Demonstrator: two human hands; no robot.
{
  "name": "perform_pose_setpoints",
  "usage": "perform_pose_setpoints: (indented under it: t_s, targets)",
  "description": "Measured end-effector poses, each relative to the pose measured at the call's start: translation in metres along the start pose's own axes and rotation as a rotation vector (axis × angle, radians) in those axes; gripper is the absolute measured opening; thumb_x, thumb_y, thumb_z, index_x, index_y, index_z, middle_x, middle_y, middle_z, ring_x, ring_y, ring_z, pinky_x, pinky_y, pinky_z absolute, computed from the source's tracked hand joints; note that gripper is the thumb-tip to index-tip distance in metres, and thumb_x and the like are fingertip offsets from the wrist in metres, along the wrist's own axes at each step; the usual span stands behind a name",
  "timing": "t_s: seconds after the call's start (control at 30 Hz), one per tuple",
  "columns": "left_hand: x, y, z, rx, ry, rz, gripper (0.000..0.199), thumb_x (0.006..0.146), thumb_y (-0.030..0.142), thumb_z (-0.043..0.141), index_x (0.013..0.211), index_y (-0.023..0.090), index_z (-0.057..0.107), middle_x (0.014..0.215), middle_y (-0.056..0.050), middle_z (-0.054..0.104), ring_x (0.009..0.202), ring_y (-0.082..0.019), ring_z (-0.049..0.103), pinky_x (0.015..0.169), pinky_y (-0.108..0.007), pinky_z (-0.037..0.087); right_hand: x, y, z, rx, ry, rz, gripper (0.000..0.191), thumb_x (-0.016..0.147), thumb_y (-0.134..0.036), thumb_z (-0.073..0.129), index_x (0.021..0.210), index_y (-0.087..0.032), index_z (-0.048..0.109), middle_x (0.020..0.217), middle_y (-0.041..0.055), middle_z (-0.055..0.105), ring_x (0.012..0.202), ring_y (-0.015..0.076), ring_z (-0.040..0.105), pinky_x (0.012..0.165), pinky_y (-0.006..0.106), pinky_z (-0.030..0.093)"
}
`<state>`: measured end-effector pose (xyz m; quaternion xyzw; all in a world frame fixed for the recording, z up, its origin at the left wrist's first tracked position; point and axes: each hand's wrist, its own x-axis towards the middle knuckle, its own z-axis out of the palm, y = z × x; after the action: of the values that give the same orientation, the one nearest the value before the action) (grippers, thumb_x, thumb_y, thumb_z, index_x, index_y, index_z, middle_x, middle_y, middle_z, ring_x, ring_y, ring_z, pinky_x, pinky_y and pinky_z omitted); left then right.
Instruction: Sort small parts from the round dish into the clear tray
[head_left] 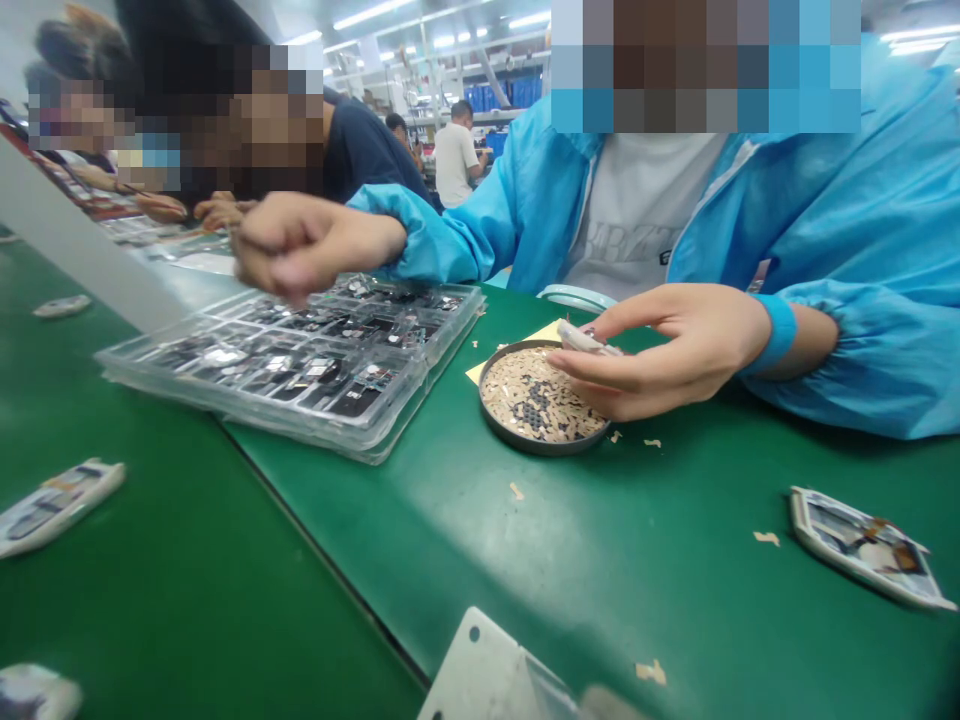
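Neither of my hands shows. Across the bench a co-worker in a blue jacket (517,205) faces me. That person's hand at the right of the view (675,335) holds a small whitish part (585,338) over a round dark dish (544,447) of small tan pieces. The co-worker's other hand (300,240), smeared by motion, is above a clear compartmented plastic tray (397,430) of small electronic parts. I cannot make out what it holds, if anything. Nearest to me, a white plate with a hole (480,665) juts in at the bottom edge, beside a blurred brownish shape.
On the green bench (420,560) lie open white device shells, one at the right (870,550) and one at the left (64,508). Loose tan bits (651,672) are scattered about. A pale divider (82,235) slants in at left. Other people sit further back.
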<state>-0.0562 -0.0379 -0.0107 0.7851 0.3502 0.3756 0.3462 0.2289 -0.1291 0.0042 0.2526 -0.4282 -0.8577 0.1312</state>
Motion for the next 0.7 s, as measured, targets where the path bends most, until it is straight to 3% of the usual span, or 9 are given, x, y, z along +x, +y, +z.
perform_pose_setpoints:
  t_s: [0.1, 0.3, 0.57, 0.7]
  targets:
    - [-0.033, 0.032, 0.021, 0.004, -0.006, 0.012, 0.084, 0.091, 0.107, 0.027, 0.095, 0.035, 0.069, 0.067, -0.002, 0.067, 0.124, -0.020, 0.069, 0.096, -0.036, 0.055, 0.001, -0.004, 0.000, 0.115, -0.027, 0.061, 0.039, 0.097, -0.009, 0.067, 0.134, 0.003, 0.062, 0.134, 0.0049, 0.062, 0.130, -0.0036, 0.071, 0.124, 0.002, 0.059]
    - [-0.070, 0.089, 0.072, 0.014, -0.055, 0.022, 0.092, 0.083, 0.113, 0.023, 0.102, 0.036, 0.070, 0.072, -0.002, 0.072, 0.131, -0.020, 0.069, 0.095, -0.038, 0.056, 0.005, -0.003, -0.006, 0.184, -0.166, -0.098, 0.043, 0.095, -0.017, 0.076, 0.131, 0.002, 0.064, 0.131, 0.0044, 0.065, 0.126, -0.0042, 0.073, 0.118, 0.004, 0.060]
    - [-0.085, 0.103, 0.081, 0.011, -0.064, 0.009, 0.084, 0.090, 0.107, 0.030, 0.104, 0.036, 0.072, 0.075, -0.002, 0.072, 0.132, -0.021, 0.067, 0.096, -0.036, 0.056, 0.008, -0.001, -0.006, -0.235, -0.152, -0.386, 0.038, 0.104, -0.029, 0.069, 0.124, 0.003, 0.069, 0.123, 0.0026, 0.073, 0.128, -0.0068, 0.074, 0.116, -0.001, 0.057]
    - [-0.080, 0.099, 0.075, 0.020, -0.069, 0.005, 0.066, 0.107, 0.085, 0.052, 0.116, 0.025, 0.077, 0.105, -0.005, 0.078, 0.125, -0.022, 0.070, 0.107, -0.036, 0.059, 0.012, -0.001, -0.003, -0.410, -0.126, -0.470, 0.038, 0.106, -0.034, 0.068, 0.118, 0.002, 0.071, 0.117, 0.0004, 0.072, 0.122, -0.0094, 0.072, 0.113, -0.004, 0.055]
